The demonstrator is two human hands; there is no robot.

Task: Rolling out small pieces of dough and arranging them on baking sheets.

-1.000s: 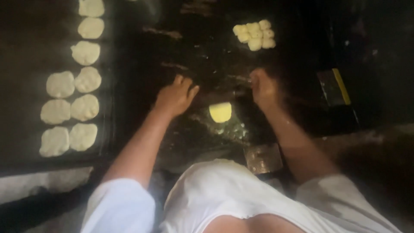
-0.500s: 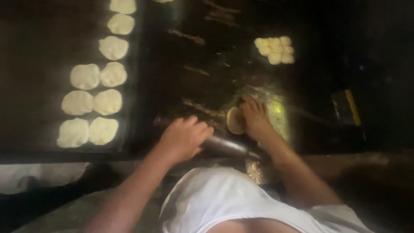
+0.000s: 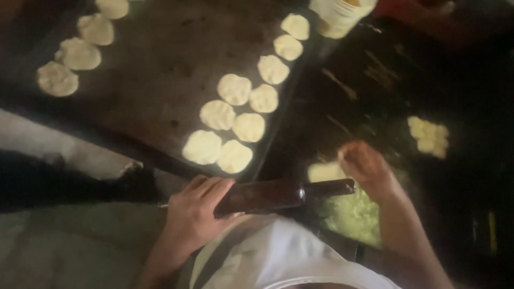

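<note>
Your left hand [image 3: 195,214] grips a dark rolling pin [image 3: 278,194] while your right hand [image 3: 367,166] rests at a piece of dough [image 3: 325,172] on the dark work surface [image 3: 353,107].

At lower centre of the frame, your left fingers are wrapped tight around the pin's near end, the pin lying almost level and pointing right. Just right of centre, your right hand touches the pale dough piece; blur hides whether its fingers pinch or lie spread. Flattened dough rounds [image 3: 235,123] line the dark tray [image 3: 160,69] across the upper left. A cluster of small dough pieces [image 3: 428,136] sits at right, a pale container [image 3: 340,13] at the top edge.
</note>
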